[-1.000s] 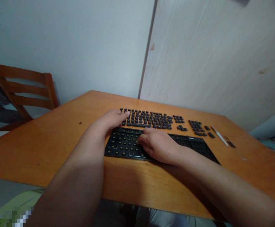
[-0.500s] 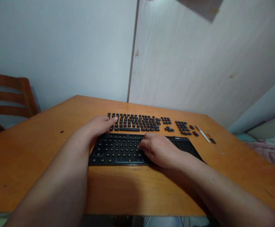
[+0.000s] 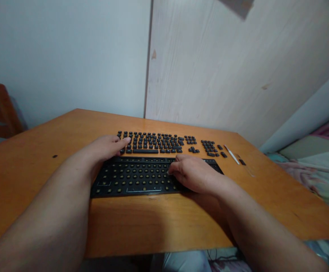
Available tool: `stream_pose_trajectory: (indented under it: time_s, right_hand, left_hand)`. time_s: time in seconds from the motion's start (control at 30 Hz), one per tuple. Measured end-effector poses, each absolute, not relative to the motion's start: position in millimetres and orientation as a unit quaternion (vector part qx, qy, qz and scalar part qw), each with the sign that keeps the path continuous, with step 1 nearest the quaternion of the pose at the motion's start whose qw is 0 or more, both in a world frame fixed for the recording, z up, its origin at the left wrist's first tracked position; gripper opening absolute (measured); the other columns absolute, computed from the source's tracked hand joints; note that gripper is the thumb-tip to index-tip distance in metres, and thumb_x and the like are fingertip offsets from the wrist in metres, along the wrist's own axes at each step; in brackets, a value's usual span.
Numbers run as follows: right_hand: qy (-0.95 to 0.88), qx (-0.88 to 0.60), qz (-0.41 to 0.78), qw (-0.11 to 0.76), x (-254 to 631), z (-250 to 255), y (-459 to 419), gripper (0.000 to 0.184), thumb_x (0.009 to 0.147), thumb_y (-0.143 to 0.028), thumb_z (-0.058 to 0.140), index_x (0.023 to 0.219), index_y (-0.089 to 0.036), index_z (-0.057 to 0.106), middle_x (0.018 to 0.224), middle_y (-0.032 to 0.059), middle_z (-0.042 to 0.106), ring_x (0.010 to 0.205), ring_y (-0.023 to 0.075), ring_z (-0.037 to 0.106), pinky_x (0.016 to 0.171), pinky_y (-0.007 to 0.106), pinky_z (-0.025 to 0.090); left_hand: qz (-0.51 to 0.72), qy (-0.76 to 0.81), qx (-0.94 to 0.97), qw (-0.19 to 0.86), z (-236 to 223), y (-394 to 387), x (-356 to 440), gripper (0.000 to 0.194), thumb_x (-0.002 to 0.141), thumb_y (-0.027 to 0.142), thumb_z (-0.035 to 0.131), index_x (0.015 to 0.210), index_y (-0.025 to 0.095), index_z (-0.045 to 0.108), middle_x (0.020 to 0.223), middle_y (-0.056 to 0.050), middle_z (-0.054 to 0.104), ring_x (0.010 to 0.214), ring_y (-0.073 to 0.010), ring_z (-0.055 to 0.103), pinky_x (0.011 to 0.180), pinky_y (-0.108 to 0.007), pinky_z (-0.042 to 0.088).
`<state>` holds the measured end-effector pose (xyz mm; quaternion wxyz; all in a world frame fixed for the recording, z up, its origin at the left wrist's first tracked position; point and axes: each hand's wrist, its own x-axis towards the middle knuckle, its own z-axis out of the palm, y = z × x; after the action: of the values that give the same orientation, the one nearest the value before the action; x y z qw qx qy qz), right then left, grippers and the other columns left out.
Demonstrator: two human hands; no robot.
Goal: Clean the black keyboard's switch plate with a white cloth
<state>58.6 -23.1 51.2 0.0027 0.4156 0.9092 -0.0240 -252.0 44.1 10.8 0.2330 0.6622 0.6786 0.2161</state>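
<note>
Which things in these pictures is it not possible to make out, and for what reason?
- Head view: whether the right hand pinches anything; its own fingers hide this.
- Head view: what lies under the left hand; the hand covers it.
- Head view: letters on the loose keycaps; too small and blurred.
- Head view: the rest of the chair; the left edge cuts it off.

One black keyboard base (image 3: 136,177), one spacebar (image 3: 145,151), four groups of smaller black keycaps (image 3: 164,142) too tiny to count singly, one white pen-like tool (image 3: 232,155), one wooden chair (image 3: 6,107), one table (image 3: 127,226)
</note>
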Motion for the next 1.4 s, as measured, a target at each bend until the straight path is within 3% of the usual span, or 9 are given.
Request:
stream_pose_trajectory:
  time_s: [0.37, 0.87, 1.2, 1.3, 1.4]
  right_hand:
    - [0.898, 0.435, -0.040, 0.050, 73, 60, -16, 0.024, 0.089, -0.022, 0.053, 0.094, -0.025, 0.076, 0.090, 0.0066, 0.065, 0.077, 0.0176, 0.056, 0.067, 0.027, 0.037]
    - [0.887, 0.457, -0.043, 0.053, 84, 65, -12, 0.027, 0.080, -0.012, 0.057, 0.091, -0.024, 0.078, 0.091, 0.0075, 0.071, 0.083, 0.0209, 0.062, 0.071, 0.030, 0.043]
    - [0.873, 0.483, -0.010, 0.075, 87, 69, -12, 0.026, 0.079, -0.015, 0.058, 0.093, -0.026, 0.078, 0.093, 0.0074, 0.071, 0.083, 0.0214, 0.062, 0.067, 0.031, 0.041]
    - [0.872, 0.485, -0.016, 0.061, 95, 68, -7, 0.025, 0.078, -0.014, 0.058, 0.090, -0.025, 0.077, 0.091, 0.0072, 0.072, 0.084, 0.0217, 0.062, 0.068, 0.031, 0.041]
    - [0.875, 0.481, -0.053, -0.006, 103, 63, 2, 0.023, 0.078, -0.015, 0.057, 0.090, -0.023, 0.075, 0.091, 0.0068, 0.071, 0.085, 0.0208, 0.062, 0.072, 0.031, 0.043]
  left_hand:
    - [0.210, 0.673, 0.668, 0.238, 9, 47, -256, 0.066, 0.076, 0.080, 0.041, 0.070, 0.019, 0.067, 0.073, -0.013, 0.070, 0.068, -0.0281, 0.062, 0.062, -0.036, 0.042]
    - [0.202, 0.669, 0.678, 0.230, 8, 48, -253, 0.068, 0.074, 0.080, 0.041, 0.073, 0.019, 0.068, 0.071, -0.011, 0.069, 0.065, -0.0266, 0.060, 0.059, -0.034, 0.039]
    - [0.198, 0.673, 0.688, 0.187, 11, 45, -248, 0.061, 0.077, 0.076, 0.043, 0.061, 0.021, 0.063, 0.064, -0.009, 0.066, 0.062, -0.0259, 0.059, 0.054, -0.032, 0.035]
    - [0.199, 0.669, 0.692, 0.183, 10, 45, -248, 0.059, 0.077, 0.075, 0.044, 0.060, 0.021, 0.063, 0.064, -0.009, 0.066, 0.061, -0.0249, 0.059, 0.055, -0.032, 0.034]
    - [0.208, 0.670, 0.694, 0.161, 11, 43, -245, 0.057, 0.078, 0.072, 0.045, 0.060, 0.021, 0.061, 0.061, -0.007, 0.064, 0.058, -0.0230, 0.056, 0.054, -0.031, 0.032]
